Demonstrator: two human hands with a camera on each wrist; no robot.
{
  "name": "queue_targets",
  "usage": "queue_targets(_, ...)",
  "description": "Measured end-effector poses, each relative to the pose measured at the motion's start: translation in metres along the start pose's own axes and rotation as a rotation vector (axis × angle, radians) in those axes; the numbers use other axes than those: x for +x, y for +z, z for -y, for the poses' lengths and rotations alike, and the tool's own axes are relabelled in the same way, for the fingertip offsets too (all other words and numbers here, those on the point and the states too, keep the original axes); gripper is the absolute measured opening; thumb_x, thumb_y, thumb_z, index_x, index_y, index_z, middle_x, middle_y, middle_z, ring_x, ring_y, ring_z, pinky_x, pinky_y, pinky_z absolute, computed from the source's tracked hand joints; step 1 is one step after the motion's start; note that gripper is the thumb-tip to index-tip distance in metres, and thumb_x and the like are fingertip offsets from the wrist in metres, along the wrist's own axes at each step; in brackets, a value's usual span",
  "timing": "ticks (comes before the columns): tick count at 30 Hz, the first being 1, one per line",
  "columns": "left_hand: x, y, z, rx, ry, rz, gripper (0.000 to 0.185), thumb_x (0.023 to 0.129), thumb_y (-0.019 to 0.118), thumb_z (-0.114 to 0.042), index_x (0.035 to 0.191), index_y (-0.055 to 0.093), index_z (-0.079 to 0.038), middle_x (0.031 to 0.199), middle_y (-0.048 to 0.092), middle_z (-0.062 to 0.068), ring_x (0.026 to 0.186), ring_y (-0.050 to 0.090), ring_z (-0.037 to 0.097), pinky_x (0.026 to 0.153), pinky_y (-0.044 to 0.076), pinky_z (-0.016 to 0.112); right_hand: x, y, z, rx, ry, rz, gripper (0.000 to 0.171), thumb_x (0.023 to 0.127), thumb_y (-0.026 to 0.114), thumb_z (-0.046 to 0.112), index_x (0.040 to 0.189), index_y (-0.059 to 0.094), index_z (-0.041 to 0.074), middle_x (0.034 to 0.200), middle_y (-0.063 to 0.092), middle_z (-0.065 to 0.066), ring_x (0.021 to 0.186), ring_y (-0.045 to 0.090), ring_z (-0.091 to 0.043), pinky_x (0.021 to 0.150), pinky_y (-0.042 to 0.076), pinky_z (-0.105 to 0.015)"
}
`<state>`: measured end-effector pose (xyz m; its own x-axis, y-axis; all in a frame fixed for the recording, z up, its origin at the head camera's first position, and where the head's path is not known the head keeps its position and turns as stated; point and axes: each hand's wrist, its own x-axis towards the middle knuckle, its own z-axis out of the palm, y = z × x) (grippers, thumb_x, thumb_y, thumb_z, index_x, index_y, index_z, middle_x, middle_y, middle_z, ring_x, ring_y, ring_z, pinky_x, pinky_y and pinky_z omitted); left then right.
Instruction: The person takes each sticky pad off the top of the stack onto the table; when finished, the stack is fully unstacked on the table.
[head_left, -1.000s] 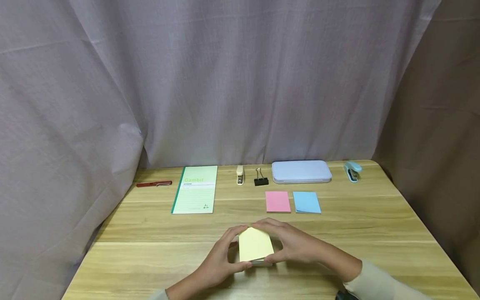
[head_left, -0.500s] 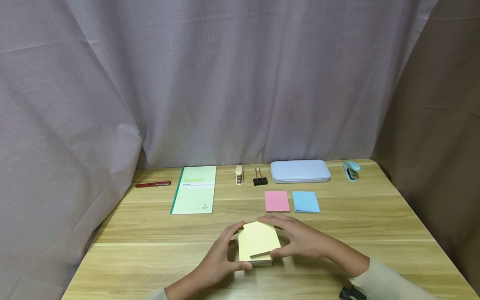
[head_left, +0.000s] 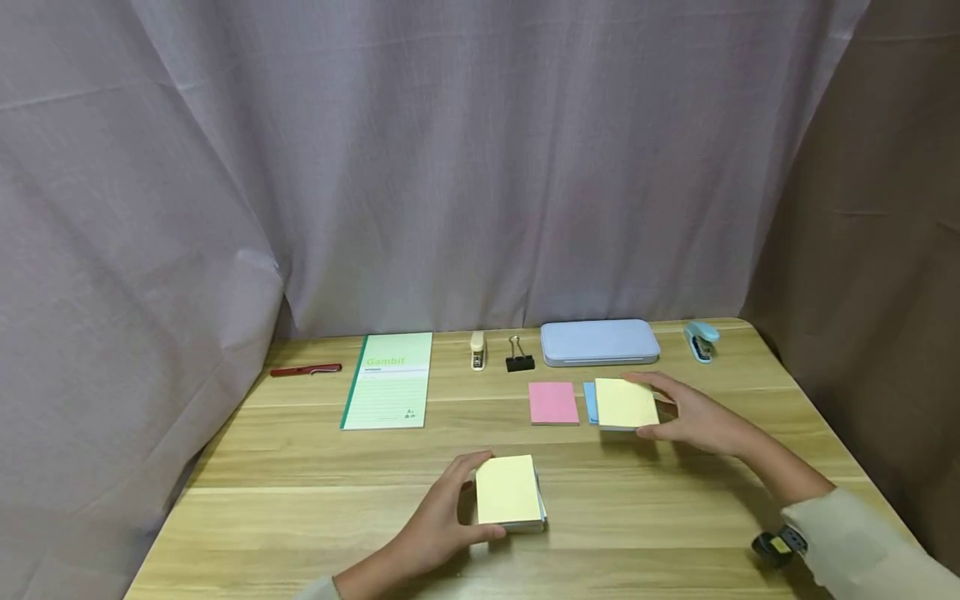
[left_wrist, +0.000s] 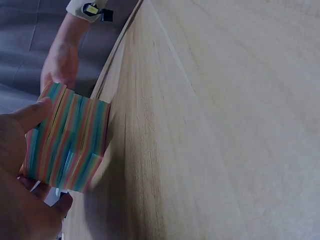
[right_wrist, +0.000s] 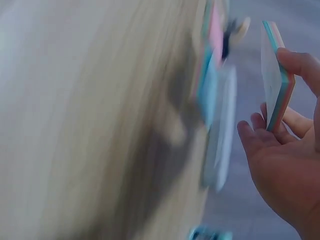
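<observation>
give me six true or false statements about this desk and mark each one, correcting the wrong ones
1. The left hand grips a stack. True.
2. The top of the stack is pink. False: it is yellow.
3. In the head view, the yellow-topped pad in the right hand partly hides the blue pad. True.
4. The yellow-topped pad lies flat on the blue pad. False: it is held in the air.
5. The pen lies left of the notebook. True.
6. The notebook is open. False: it is closed.
</observation>
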<state>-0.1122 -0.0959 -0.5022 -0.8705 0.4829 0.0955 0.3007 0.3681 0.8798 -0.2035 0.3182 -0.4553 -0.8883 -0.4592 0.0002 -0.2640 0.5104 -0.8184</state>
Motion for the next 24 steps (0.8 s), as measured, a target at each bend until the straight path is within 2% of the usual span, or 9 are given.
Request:
queue_targets(3, 0.000, 0.000, 0.001, 0.002, 0.003, -0.004, 0.092, 0.079, 0.091, -0.023, 0.155, 0.040, -0.009, 0.152, 0.047, 0.003, 0.141, 0.045, 0.024, 0.112, 0.046, 0.050, -0.003, -0.021, -0.024, -0.039, 0.062, -0.018, 0.087, 0.090, 0.082, 0.021, 0.157, 0.032, -0.001, 0.159, 0.029, -0.029, 0.143, 0.032, -0.055, 0.102, 0.050, -0.031)
queue_targets(4, 0.000, 0.001, 0.001, 0.002, 0.003, -0.004, 0.092, 0.079, 0.091, -0.023, 0.154, 0.040, -0.009, 0.151, 0.048, 0.002, 0.141, 0.045, 0.024, 0.112, 0.046, 0.049, -0.004, -0.026, -0.032, -0.049, 0.080, -0.020, 0.087, 0.090, 0.082, 0.020, 0.157, 0.031, -0.001, 0.159, 0.028, -0.030, 0.142, 0.031, -0.058, 0.102, 0.050, -0.038)
queue_targets(5, 0.000, 0.001, 0.001, 0.001, 0.004, -0.004, 0.091, 0.079, 0.091, -0.023, 0.154, 0.040, -0.009, 0.151, 0.048, 0.002, 0.140, 0.045, 0.023, 0.112, 0.046, 0.049, -0.005, -0.031, -0.040, -0.058, 0.093, -0.023, 0.087, 0.090, 0.082, 0.020, 0.157, 0.031, -0.002, 0.158, 0.029, -0.031, 0.142, 0.031, -0.058, 0.102, 0.050, -0.040)
queue_targets(7, 0.000, 0.001, 0.002, 0.000, 0.010, -0.005, 0.091, 0.079, 0.091, -0.022, 0.154, 0.041, -0.010, 0.150, 0.048, 0.001, 0.140, 0.046, 0.023, 0.112, 0.046, 0.049, -0.007, -0.038, -0.054, -0.053, 0.112, -0.024, 0.087, 0.090, 0.081, 0.017, 0.156, 0.029, -0.005, 0.152, 0.037, -0.032, 0.136, 0.043, -0.052, 0.098, 0.052, -0.038)
queue_targets(9, -0.001, 0.001, 0.004, -0.002, 0.018, -0.007, 0.090, 0.080, 0.091, -0.023, 0.154, 0.042, -0.011, 0.150, 0.048, -0.001, 0.139, 0.046, 0.022, 0.112, 0.046, 0.049, -0.008, -0.044, -0.065, -0.047, 0.120, -0.016, 0.087, 0.090, 0.080, 0.015, 0.156, 0.027, -0.007, 0.142, 0.046, -0.030, 0.124, 0.055, -0.038, 0.091, 0.052, -0.031)
queue_targets(11, -0.001, 0.001, 0.005, 0.001, 0.026, -0.009, 0.089, 0.080, 0.091, -0.024, 0.154, 0.042, -0.012, 0.149, 0.049, -0.002, 0.139, 0.047, 0.021, 0.112, 0.046, 0.048, -0.008, -0.047, -0.071, -0.044, 0.121, -0.002, 0.087, 0.090, 0.080, 0.013, 0.156, 0.026, -0.009, 0.134, 0.052, -0.027, 0.111, 0.058, -0.025, 0.082, 0.051, -0.023)
queue_targets(13, 0.000, 0.001, 0.006, 0.003, 0.035, -0.012, 0.089, 0.080, 0.091, -0.024, 0.153, 0.042, -0.012, 0.149, 0.049, -0.002, 0.138, 0.047, 0.020, 0.112, 0.047, 0.048, -0.007, -0.050, -0.073, -0.057, 0.115, 0.016, 0.087, 0.090, 0.080, 0.011, 0.154, 0.027, -0.011, 0.132, 0.052, -0.028, 0.104, 0.057, -0.020, 0.079, 0.051, -0.023)
queue_targets(19, -0.001, 0.001, 0.005, 0.012, 0.027, -0.014, 0.088, 0.079, 0.091, -0.026, 0.153, 0.043, -0.015, 0.149, 0.050, -0.004, 0.137, 0.048, 0.019, 0.112, 0.046, 0.047, 0.000, -0.054, -0.076, -0.223, 0.108, 0.031, 0.086, 0.087, 0.084, 0.019, 0.152, 0.035, -0.010, 0.145, 0.044, -0.031, 0.115, 0.051, -0.032, 0.084, 0.044, -0.021)
queue_targets(24, -0.001, 0.000, 0.006, 0.022, 0.019, -0.014, 0.089, 0.079, 0.091, -0.027, 0.153, 0.043, -0.015, 0.149, 0.049, -0.004, 0.138, 0.047, 0.019, 0.113, 0.045, 0.047, 0.002, -0.054, -0.079, -0.294, 0.099, 0.016, 0.086, 0.085, 0.086, 0.024, 0.151, 0.039, -0.008, 0.144, 0.046, -0.032, 0.125, 0.049, -0.041, 0.090, 0.042, -0.024)
